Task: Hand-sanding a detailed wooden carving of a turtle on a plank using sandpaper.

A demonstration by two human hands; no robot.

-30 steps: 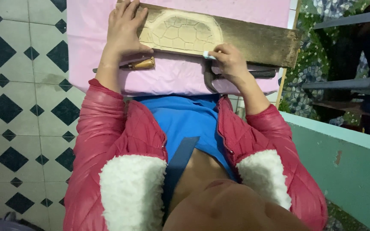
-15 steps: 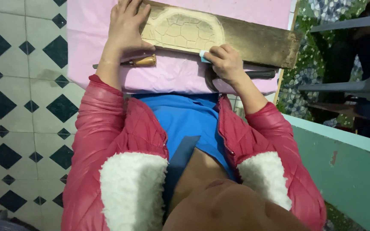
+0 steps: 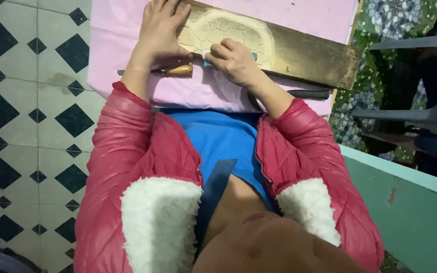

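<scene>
A brown wooden board (image 3: 299,48) with a pale carved patch lies on pink cloth (image 3: 127,45), beside white floor tiles (image 3: 21,116) patterned with dark diamonds.

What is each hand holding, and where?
Right hand pinches a small blue-white piece, mostly hidden in the fingers. Left hand lies flat on the carved board, gripping nothing.

Light: soft, even daylight reaches you; nothing is dim.
Shadows: faint ones under your right hand (image 3: 234,59) on the pink cloth (image 3: 127,30).
Glare: mild sheen on your red jacket sleeve (image 3: 122,136).
Focus: sharp centrally; slight edge stretching.
</scene>
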